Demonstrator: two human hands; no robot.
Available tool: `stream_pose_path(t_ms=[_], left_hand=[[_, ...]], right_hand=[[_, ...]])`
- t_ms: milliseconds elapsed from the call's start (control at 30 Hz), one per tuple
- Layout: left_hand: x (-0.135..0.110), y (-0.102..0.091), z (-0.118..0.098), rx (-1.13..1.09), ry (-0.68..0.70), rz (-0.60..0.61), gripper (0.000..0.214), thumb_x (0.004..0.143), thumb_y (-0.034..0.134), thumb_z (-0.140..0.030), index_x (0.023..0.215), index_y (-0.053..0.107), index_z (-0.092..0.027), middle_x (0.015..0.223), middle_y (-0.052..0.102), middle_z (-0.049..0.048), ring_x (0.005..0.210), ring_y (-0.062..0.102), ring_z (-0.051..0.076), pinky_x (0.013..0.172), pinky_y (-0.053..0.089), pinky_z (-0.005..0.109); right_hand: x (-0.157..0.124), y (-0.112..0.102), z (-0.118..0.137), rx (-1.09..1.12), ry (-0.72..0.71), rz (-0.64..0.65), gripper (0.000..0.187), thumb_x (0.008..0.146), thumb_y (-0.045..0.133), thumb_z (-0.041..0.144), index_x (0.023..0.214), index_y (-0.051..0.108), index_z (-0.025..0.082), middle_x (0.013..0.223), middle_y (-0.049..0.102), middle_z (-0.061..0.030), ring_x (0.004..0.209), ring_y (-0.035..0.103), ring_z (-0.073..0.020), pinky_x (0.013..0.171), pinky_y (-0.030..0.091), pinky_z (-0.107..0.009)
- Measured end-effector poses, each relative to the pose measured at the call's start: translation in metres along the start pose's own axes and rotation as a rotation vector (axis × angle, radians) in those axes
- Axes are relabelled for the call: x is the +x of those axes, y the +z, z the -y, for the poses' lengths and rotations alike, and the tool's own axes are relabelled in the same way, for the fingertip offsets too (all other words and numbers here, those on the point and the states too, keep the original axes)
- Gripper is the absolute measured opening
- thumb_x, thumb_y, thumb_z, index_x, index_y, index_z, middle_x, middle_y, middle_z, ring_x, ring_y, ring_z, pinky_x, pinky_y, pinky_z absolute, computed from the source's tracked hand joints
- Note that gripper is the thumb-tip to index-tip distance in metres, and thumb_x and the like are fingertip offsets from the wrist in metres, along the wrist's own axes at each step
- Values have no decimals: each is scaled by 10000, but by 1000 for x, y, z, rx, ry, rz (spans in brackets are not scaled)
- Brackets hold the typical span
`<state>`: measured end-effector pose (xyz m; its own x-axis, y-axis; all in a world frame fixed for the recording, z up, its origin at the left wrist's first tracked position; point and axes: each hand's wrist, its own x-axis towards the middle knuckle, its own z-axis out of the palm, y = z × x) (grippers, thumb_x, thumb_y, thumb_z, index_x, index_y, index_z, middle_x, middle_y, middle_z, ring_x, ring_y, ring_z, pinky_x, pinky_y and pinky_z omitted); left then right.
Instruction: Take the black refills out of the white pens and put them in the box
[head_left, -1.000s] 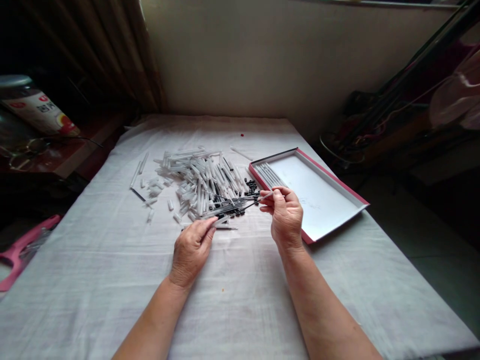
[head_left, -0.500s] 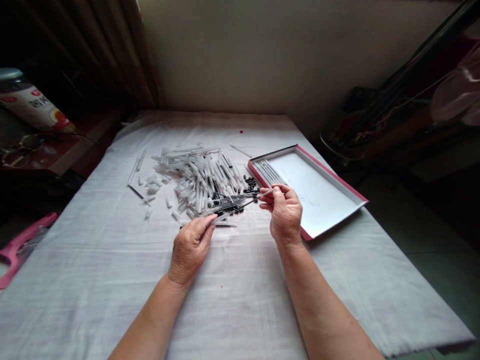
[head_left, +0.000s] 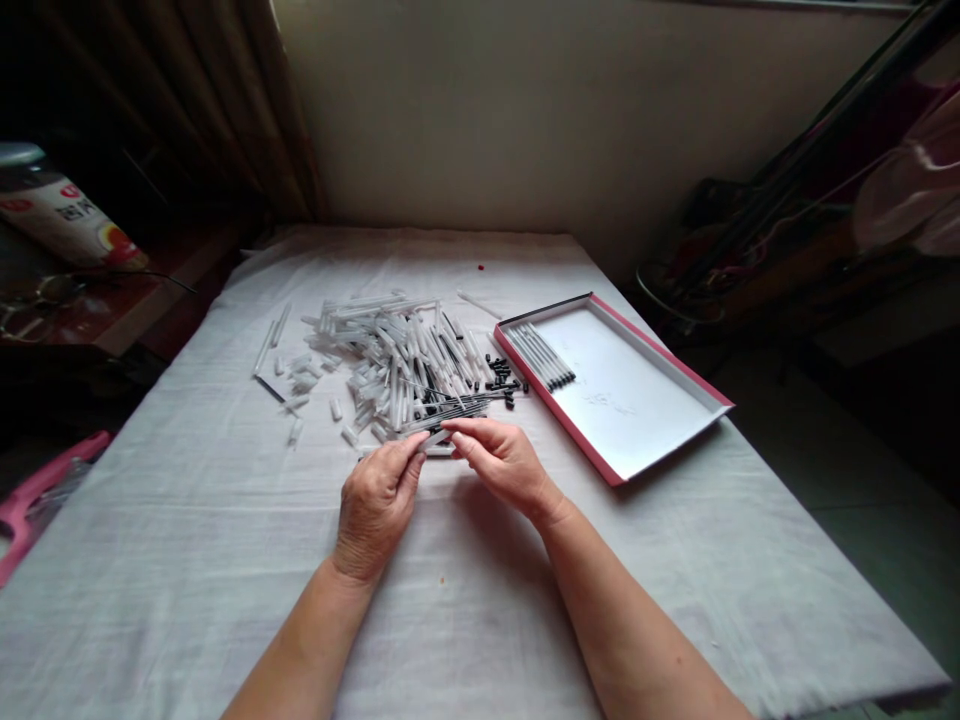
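My left hand point(head_left: 380, 497) is closed in a pinch around a clear pen barrel point(head_left: 435, 440) just in front of the pile. Right beside it my right hand point(head_left: 504, 458) pinches at the barrel's other end; the refill that it held is mostly hidden now. Behind my fingers lies a heap of clear pen barrels and caps point(head_left: 405, 345). Dark pen refills point(head_left: 465, 405) lie at the heap's near edge, and small black plugs point(head_left: 502, 372) are scattered on its right.
To the right, a shallow red-edged white tray point(head_left: 660, 430) holds a row of pens point(head_left: 541, 355) along its left side. A white cloth point(head_left: 225, 560) covers the table. On a side surface at left stand a labelled jar point(head_left: 67, 215) and glasses point(head_left: 52, 290); a pink handle point(head_left: 45, 490) is below.
My right hand has moved left and down from beside the tray to my left hand. The dark refill between the hands has largely gone from sight, into the barrel as it appears.
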<state>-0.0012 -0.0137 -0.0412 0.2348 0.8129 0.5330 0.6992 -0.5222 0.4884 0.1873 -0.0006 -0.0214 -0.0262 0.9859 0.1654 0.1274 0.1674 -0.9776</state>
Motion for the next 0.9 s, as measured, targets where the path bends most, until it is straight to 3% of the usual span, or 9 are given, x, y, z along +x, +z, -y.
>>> stream_pose_path(t_ms=[133, 267, 533, 633, 767, 900], left_hand=[[0, 0, 0, -5, -23, -13, 257, 951, 528, -274, 1165, 664, -235, 1041, 751, 57, 918, 705, 180, 872, 545, 305], [1, 0, -1, -4, -15, 0, 255, 951, 524, -275, 1155, 670, -229, 1025, 750, 60, 916, 703, 184, 862, 549, 307], [0, 2, -1, -11, 3, 51, 246, 951, 517, -274, 1138, 669, -223, 1013, 748, 58, 922, 708, 186, 837, 552, 290], [0, 2, -2, -15, -9, 57, 244, 947, 521, -272, 1135, 668, -222, 1025, 747, 60, 929, 707, 186, 845, 553, 293], [1, 1, -3, -22, -5, 54, 241, 946, 520, -270, 1127, 673, -225, 1007, 752, 58, 917, 710, 182, 842, 554, 287], [2, 1, -3, -27, 3, 53, 245, 948, 517, -270, 1131, 671, -223, 1004, 753, 62, 911, 712, 182, 842, 555, 289]], right_hand=[[4, -20, -8, -417, -73, -146, 187, 850, 590, 270, 922, 759, 238, 892, 750, -54, 819, 687, -205, 780, 536, -342], [3, -29, -8, -833, -18, -50, 167, 839, 612, 235, 929, 749, 269, 950, 708, -43, 784, 658, -193, 714, 493, -300], [8, -19, -3, -1047, 120, -12, 156, 892, 581, 271, 989, 703, 263, 1038, 683, -62, 803, 638, -200, 645, 458, -282], [9, -21, -5, -990, 114, -32, 155, 894, 564, 235, 969, 699, 221, 1035, 691, -92, 817, 644, -216, 699, 483, -309], [6, -21, -8, -562, 13, -138, 182, 865, 571, 221, 983, 710, 219, 977, 728, -69, 869, 659, -205, 817, 505, -332], [5, -15, -6, -91, 63, -119, 222, 829, 599, 332, 949, 740, 209, 772, 712, -12, 621, 608, -140, 611, 508, -267]])
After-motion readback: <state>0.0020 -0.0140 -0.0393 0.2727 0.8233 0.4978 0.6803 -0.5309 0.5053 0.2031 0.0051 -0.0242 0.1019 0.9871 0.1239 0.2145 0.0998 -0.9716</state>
